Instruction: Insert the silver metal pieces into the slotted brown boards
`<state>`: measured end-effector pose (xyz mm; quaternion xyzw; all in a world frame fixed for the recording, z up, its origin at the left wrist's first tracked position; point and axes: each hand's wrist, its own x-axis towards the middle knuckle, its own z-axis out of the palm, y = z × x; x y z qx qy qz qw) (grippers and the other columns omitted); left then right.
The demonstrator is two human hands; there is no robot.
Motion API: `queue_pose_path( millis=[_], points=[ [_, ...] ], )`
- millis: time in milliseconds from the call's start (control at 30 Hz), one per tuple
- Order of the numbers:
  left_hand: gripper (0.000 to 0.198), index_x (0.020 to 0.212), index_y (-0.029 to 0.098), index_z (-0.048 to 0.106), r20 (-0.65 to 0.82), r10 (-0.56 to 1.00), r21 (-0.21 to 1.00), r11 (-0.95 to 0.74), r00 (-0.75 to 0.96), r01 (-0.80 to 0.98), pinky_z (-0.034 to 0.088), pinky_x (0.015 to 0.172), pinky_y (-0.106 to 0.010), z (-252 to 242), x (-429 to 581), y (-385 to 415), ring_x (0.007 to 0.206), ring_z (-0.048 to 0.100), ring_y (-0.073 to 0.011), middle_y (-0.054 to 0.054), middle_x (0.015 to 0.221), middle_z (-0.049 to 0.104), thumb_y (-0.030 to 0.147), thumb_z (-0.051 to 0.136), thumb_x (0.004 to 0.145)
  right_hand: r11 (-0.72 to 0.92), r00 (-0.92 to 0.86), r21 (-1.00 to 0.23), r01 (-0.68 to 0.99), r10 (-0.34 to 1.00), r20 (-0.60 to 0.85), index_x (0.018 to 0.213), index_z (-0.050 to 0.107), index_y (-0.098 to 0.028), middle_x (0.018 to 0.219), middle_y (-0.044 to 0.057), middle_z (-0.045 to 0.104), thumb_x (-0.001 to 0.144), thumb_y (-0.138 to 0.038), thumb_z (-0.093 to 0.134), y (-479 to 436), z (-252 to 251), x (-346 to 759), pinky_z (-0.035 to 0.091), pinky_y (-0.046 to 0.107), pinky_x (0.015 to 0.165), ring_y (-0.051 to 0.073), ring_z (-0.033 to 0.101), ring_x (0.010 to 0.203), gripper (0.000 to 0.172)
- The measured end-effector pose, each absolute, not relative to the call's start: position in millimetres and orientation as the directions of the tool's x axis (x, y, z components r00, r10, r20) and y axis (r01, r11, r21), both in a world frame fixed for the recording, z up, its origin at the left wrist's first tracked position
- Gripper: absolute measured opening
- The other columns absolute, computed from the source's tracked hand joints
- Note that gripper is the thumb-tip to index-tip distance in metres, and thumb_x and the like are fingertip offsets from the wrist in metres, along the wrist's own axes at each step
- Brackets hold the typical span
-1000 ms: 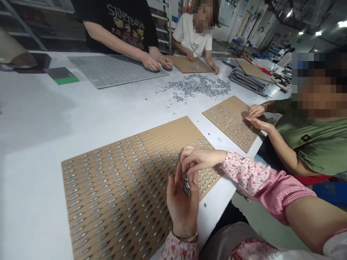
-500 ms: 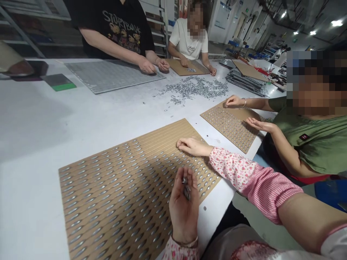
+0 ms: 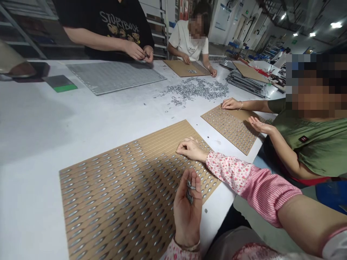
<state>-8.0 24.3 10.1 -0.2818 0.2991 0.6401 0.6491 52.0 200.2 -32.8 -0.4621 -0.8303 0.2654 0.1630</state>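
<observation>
A large brown slotted board lies on the white table in front of me, most of its slots filled with small silver metal pieces. My left hand is palm up over the board's near right part, cupped around several metal pieces. My right hand rests on the board's far right area with fingers curled in a pinch; what they hold is too small to see.
A pile of loose metal pieces lies mid-table. A person in green works at a smaller brown board on the right. Across the table two more people work at a grey board and another brown board. Stacked boards sit far right.
My right hand left my left palm, moved out to the board's far right area and curled into a pinch. My left hand stayed cupped. The person in green reached their far hand forward.
</observation>
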Motion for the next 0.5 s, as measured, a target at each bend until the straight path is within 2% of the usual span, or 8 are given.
queue_pose_path(
  millis=[100,200,267,333,367,433,500],
  points=[
    [0.033,0.096,0.012,0.073,-0.723,0.691,0.006,0.023,0.012,-1.000,0.053,0.094,-0.030,8,-10,23,0.101,0.068,-0.0170,-0.011,0.105,0.073,0.009,0.041,0.094,0.464,-0.512,-0.531,0.709,0.856,0.064,0.076,0.067,-0.018,0.086,0.001,0.061,0.081,-0.035,0.069,198,-36,51,0.028,0.030,0.083,0.018,0.047,0.094,0.018],
    [0.033,0.100,0.013,0.073,-0.656,0.754,-0.020,-0.002,0.011,-1.000,0.050,0.098,-0.033,7,-11,22,0.112,0.062,-0.0205,-0.012,0.114,0.070,0.018,0.041,0.095,0.485,-0.502,-0.464,0.742,0.860,0.097,0.075,0.066,-0.018,0.085,0.002,0.059,0.080,-0.036,0.070,197,-36,52,0.030,0.030,0.082,0.019,0.046,0.093,0.020],
    [0.034,0.105,0.014,0.072,-0.612,0.791,-0.020,-0.022,-0.005,-1.000,0.048,0.101,-0.035,8,-13,22,0.119,0.058,-0.0223,-0.012,0.122,0.067,0.024,0.041,0.096,0.490,-0.504,-0.473,0.732,0.857,0.107,0.077,0.066,-0.018,0.083,0.002,0.059,0.082,-0.036,0.069,196,-32,54,0.032,0.031,0.082,0.019,0.046,0.092,0.019],
    [0.035,0.109,0.014,0.071,-0.576,0.817,-0.017,-0.034,-0.018,-0.999,0.046,0.103,-0.036,8,-14,21,0.123,0.055,-0.0234,-0.013,0.126,0.064,0.029,0.042,0.095,0.533,-0.579,-0.544,0.648,0.809,0.103,0.079,0.066,-0.017,0.082,0.002,0.060,0.086,-0.034,0.065,192,-22,59,0.035,0.031,0.084,0.017,0.049,0.089,0.018],
    [0.036,0.110,0.014,0.070,-0.561,0.828,-0.017,-0.040,-0.023,-0.999,0.046,0.103,-0.036,8,-15,21,0.124,0.053,-0.0236,-0.014,0.127,0.064,0.030,0.042,0.095,0.576,-0.656,-0.589,0.566,0.748,0.101,0.081,0.067,-0.016,0.083,0.003,0.061,0.087,-0.033,0.063,189,-16,63,0.036,0.031,0.086,0.016,0.051,0.087,0.018],
    [0.038,0.113,0.013,0.069,-0.531,0.847,-0.014,-0.039,-0.026,-0.999,0.045,0.104,-0.035,4,-16,19,0.126,0.052,-0.0229,-0.013,0.128,0.063,0.032,0.040,0.096,0.674,-0.840,-0.653,0.347,0.533,0.103,0.085,0.069,-0.016,0.088,0.004,0.064,0.087,-0.031,0.064,180,0,71,0.038,0.031,0.089,0.015,0.054,0.089,0.016],
    [0.039,0.115,0.015,0.068,-0.506,0.862,0.024,-0.013,-0.023,-1.000,0.046,0.102,-0.031,-4,-17,18,0.127,0.050,-0.0211,-0.012,0.128,0.063,0.033,0.039,0.096,0.734,-0.944,-0.657,0.171,0.313,0.104,0.089,0.070,-0.018,0.096,0.005,0.065,0.084,-0.032,0.068,169,15,79,0.038,0.031,0.094,0.016,0.053,0.096,0.014]
  ],
)
